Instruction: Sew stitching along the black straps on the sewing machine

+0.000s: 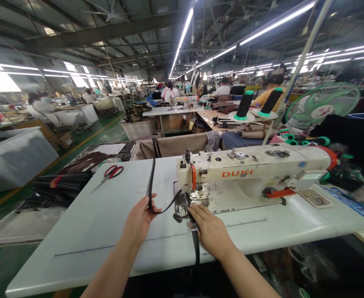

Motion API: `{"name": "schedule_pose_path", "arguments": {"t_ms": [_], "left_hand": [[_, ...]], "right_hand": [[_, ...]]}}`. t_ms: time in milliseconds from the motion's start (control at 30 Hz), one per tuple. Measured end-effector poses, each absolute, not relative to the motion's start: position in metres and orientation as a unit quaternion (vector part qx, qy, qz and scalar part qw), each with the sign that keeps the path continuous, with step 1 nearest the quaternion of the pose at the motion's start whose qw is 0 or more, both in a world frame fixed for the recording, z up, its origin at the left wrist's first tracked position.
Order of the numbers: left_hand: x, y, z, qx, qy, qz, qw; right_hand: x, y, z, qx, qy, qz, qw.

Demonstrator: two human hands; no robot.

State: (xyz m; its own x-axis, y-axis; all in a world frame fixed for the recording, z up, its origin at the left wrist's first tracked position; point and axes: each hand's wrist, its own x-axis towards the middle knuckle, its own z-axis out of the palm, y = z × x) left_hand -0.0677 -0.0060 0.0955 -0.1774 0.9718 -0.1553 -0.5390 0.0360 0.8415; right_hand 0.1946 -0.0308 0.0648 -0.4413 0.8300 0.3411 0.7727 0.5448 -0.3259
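Note:
A white sewing machine (256, 169) with orange lettering stands on a white table (107, 223). A narrow black strap (152, 182) runs from the table's far edge to my left hand (140, 219), which is closed on it with a pinch. From there the strap loops right toward the needle plate (182, 205). My right hand (211, 229) lies flat with fingers stretched, pressing the strap just in front of the presser foot. A black strap end (196, 248) hangs over the table's front edge beside that hand.
Red-handled scissors (110, 174) lie on the table's left part. Two black thread cones (244, 105) stand behind the machine, with a green fan (321, 103) at right. Bundles of dark straps (64, 186) lie left of the table. Other workers sit at distant tables.

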Motion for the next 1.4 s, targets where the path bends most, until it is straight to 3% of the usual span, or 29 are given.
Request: {"name": "schedule_pose_path", "arguments": {"t_ms": [400,633,800,1067,1400], "left_hand": [[-0.053,-0.079,0.064,0.321,0.497,0.584,0.555],[-0.056,-0.092,0.066,0.372,0.506,0.559,0.541],[-0.057,-0.096,0.063,0.398,0.498,0.538,0.551],[-0.059,-0.098,0.071,0.42,0.51,0.509,0.552],[-0.054,-0.101,0.074,0.445,0.499,0.498,0.553]], "right_hand": [[0.189,-0.044,0.071,-0.556,-0.775,0.087,0.287],[0.162,-0.052,0.089,-0.469,-0.751,0.33,0.328],[0.149,-0.059,0.096,-0.448,-0.712,0.464,0.277],[0.14,-0.056,0.103,-0.493,-0.728,0.43,0.208],[0.132,-0.055,0.111,-0.502,-0.726,0.419,0.213]]}}
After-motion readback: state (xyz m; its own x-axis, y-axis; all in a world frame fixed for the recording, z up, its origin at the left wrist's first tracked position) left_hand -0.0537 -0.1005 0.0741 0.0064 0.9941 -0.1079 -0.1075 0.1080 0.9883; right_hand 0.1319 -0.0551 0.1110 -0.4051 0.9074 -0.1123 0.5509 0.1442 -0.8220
